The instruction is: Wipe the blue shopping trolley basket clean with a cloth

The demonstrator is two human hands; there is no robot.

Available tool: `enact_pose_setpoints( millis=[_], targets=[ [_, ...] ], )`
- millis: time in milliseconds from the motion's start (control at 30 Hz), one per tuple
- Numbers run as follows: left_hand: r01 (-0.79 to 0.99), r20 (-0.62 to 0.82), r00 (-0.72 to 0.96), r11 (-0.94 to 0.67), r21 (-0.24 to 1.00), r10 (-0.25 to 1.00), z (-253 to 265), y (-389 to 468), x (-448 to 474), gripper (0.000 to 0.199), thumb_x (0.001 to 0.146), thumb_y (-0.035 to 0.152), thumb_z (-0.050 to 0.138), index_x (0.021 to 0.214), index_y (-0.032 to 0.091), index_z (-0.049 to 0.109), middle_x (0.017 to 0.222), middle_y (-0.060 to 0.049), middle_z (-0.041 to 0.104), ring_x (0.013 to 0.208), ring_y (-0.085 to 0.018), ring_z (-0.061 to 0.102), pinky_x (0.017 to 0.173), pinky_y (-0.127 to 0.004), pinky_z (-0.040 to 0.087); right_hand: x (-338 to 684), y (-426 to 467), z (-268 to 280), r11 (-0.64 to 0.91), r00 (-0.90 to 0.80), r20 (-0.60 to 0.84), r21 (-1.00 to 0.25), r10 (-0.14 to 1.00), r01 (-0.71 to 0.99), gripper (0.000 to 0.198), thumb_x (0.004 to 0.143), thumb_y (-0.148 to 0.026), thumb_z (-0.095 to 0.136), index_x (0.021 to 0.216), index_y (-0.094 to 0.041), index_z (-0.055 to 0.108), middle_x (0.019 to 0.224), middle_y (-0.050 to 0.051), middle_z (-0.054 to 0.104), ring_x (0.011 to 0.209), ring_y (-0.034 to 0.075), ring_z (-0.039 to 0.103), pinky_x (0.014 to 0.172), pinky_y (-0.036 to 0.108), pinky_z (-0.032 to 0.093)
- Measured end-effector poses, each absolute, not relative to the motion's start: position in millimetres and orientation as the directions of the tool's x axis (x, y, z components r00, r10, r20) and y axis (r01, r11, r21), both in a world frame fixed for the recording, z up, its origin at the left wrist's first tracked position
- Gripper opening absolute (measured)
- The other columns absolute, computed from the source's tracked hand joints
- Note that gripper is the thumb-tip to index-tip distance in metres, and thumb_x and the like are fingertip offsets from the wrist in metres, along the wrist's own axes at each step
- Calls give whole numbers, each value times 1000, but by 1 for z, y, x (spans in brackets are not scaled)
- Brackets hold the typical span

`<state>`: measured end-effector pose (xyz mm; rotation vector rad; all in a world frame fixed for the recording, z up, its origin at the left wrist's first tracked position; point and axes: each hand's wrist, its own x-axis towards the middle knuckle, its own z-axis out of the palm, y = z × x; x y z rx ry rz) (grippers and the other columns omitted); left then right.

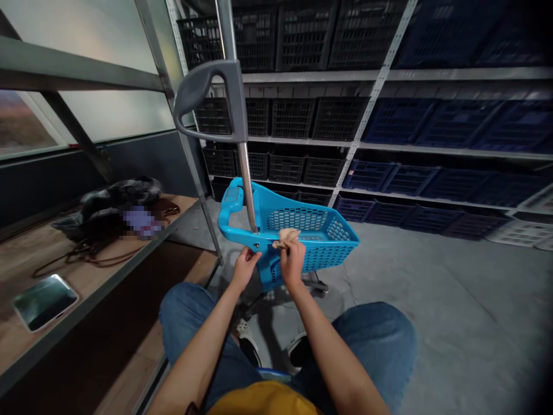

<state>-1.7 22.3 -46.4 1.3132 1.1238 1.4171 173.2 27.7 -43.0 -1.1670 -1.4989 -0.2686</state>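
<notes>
A small blue plastic shopping cart (276, 282) stands on the floor between my knees. From its near end rises a metal pole (246, 184) with a grey loop handle (239, 109). My left hand (244, 270) is at the cart's near end, just under a round fastener, its thumb and fingertips closed on the edge there. In my right hand (292, 262) is a crumpled beige cloth (288, 235), pressed against the basket's upper side rim. The undersides of my fingers are partly hidden.
On the left, a wooden-topped metal shelf (108, 271) holds a phone-like device (45, 302), a dark plaid cloth (116, 199) and a cord (108, 262). Racks of black crates (294, 118) and blue crates (408, 180) stand behind the cart. Grey floor (453, 300) extends to the right.
</notes>
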Motion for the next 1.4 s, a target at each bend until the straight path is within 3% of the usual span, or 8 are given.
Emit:
enact_pose_setpoints(
  millis=[200, 300, 433, 733, 800, 967, 1267, 1400],
  targets=[
    [0, 226, -41, -226, 974, 973, -43, 23, -8, 38, 81, 44, 70, 106, 17, 64, 106, -8, 72, 102, -23, 66, 95, -35, 48, 151, 12, -29, 667, -188, 804, -310, 565, 677, 24, 95, -16, 49, 108, -23, 67, 109, 9, 65, 105, 22, 56, 93, 39, 46],
    [-31, 230, -9, -231, 973, 973, -46, 24, -9, 38, 81, 45, 70, 107, 17, 63, 110, -9, 71, 103, -23, 66, 96, -35, 48, 194, 10, -45, 526, -3, 777, -423, 630, 738, 24, 95, -18, 47, 102, -22, 69, 105, 9, 65, 102, 24, 57, 92, 42, 46],
    [-54, 200, -21, -201, 978, 980, -50, 26, -8, 41, 79, 47, 71, 107, 18, 64, 111, -9, 71, 103, -22, 66, 96, -35, 48, 217, 11, -54, 341, 277, 764, -540, 583, 770, 26, 95, -23, 45, 107, -19, 68, 107, 13, 63, 102, 26, 57, 90, 47, 48],
    [-54, 229, -25, -230, 972, 973, -50, 25, -9, 40, 82, 45, 70, 111, 18, 63, 113, -9, 71, 107, -23, 65, 98, -36, 48, 151, 3, -22, 598, -10, 801, -438, 598, 671, 31, 97, -19, 45, 122, -20, 62, 118, 12, 61, 111, 25, 55, 97, 44, 47],
    [-85, 215, -12, -215, 973, 977, -51, 25, -9, 42, 82, 44, 70, 113, 18, 61, 115, -10, 71, 109, -23, 65, 99, -36, 48, 169, 3, -29, 572, -20, 788, -429, 615, 699, 32, 97, -20, 44, 123, -20, 62, 118, 12, 60, 110, 25, 55, 96, 45, 47],
    [-110, 192, -28, -194, 975, 981, -53, 24, -6, 42, 80, 45, 72, 111, 18, 62, 114, -10, 71, 110, -23, 65, 99, -36, 48, 186, 5, -36, 391, 211, 749, -538, 628, 747, 34, 95, -19, 40, 121, -17, 61, 113, 14, 59, 111, 27, 54, 97, 51, 46],
    [-101, 223, -9, -223, 970, 975, -45, 21, -11, 45, 82, 46, 70, 116, 18, 60, 119, -10, 69, 112, -23, 64, 101, -37, 47, 146, -3, -18, 566, -94, 738, -422, 668, 708, 35, 96, -21, 45, 129, -22, 57, 117, 12, 60, 108, 26, 55, 95, 42, 48],
    [-115, 212, -18, -212, 970, 977, -47, 20, -10, 45, 81, 45, 70, 116, 19, 60, 125, -11, 67, 114, -23, 63, 101, -36, 46, 173, -2, -34, 471, 47, 735, -481, 676, 740, 37, 94, -20, 45, 128, -21, 59, 109, 12, 59, 104, 27, 55, 91, 46, 49]
  ],
)
